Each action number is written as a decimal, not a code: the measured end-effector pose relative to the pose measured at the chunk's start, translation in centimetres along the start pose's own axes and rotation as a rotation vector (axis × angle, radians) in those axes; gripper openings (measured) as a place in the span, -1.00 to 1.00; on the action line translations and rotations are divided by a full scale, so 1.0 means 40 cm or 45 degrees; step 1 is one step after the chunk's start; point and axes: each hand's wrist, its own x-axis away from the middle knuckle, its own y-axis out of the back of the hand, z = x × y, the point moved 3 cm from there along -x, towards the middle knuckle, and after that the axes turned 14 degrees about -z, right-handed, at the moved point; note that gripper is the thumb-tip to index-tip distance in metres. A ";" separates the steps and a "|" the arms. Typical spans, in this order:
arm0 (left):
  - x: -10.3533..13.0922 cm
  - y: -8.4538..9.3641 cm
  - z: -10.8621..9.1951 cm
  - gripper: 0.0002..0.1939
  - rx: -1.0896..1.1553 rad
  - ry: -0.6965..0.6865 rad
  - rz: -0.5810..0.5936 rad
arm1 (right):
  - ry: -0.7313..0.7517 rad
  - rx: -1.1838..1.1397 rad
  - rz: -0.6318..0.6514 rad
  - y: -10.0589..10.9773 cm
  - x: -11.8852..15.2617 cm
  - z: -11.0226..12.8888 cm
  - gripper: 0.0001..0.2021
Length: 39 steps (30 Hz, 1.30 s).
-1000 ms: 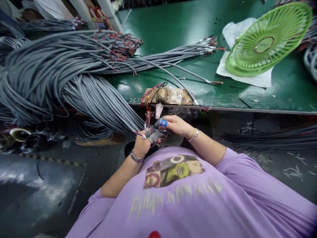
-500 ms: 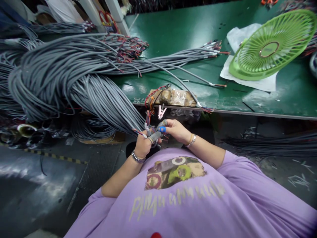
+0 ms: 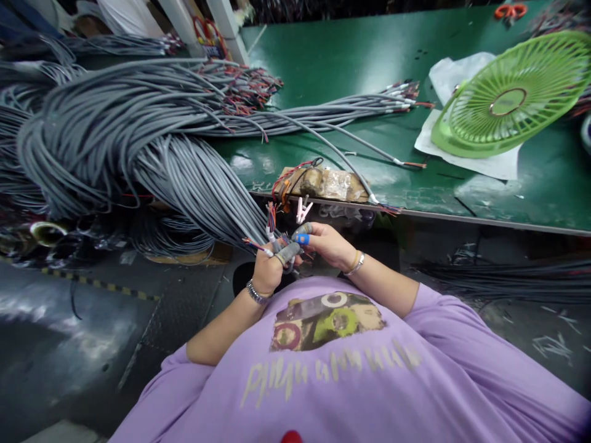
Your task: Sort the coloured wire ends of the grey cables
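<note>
My left hand (image 3: 272, 266) is closed around the end of a grey cable, with thumb and finger in grey coverings. Stripped cable ends with coloured wires (image 3: 271, 216) stick up beside its fingers. My right hand (image 3: 327, 243) pinches at the same cable end, its fingertips meeting those of my left; a blue wrap covers one fingertip. What exactly lies between the right fingertips is too small to make out. A thick bundle of grey cables (image 3: 203, 184) slopes off the bench down to my left hand. A pale pink clip (image 3: 303, 210) stands just above my hands.
On the green bench (image 3: 323, 55) lie more grey cables (image 3: 314, 115) with bared coloured ends. A wooden block (image 3: 339, 184) wrapped in tape sits at the near edge. To the right is a green fan (image 3: 512, 98) on white paper. Orange-handled scissors (image 3: 510, 12) lie at the back.
The whole view has shifted slightly, so the bench and fan sit a little lower and further right. Both hands stay together at the cable end, with hardly any visible movement.
</note>
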 end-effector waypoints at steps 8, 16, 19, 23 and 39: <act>-0.007 0.002 0.013 -0.71 0.009 -0.016 -0.137 | 0.019 0.001 -0.107 0.007 -0.004 -0.013 -0.65; -0.003 -0.023 -0.018 -0.75 0.174 0.064 -0.249 | -0.081 -0.176 -0.127 0.034 -0.031 -0.021 -0.66; 0.000 -0.035 -0.031 -0.76 0.208 0.065 -0.229 | -0.177 -0.256 -0.167 0.049 -0.067 -0.014 -0.57; -0.011 -0.052 -0.034 -0.77 0.202 0.062 -0.188 | -0.096 -0.213 -0.055 0.034 -0.107 0.002 -0.45; -0.035 -0.063 -0.014 -0.77 0.166 0.071 -0.253 | -0.021 -0.290 -0.193 -0.015 -0.131 -0.026 -0.35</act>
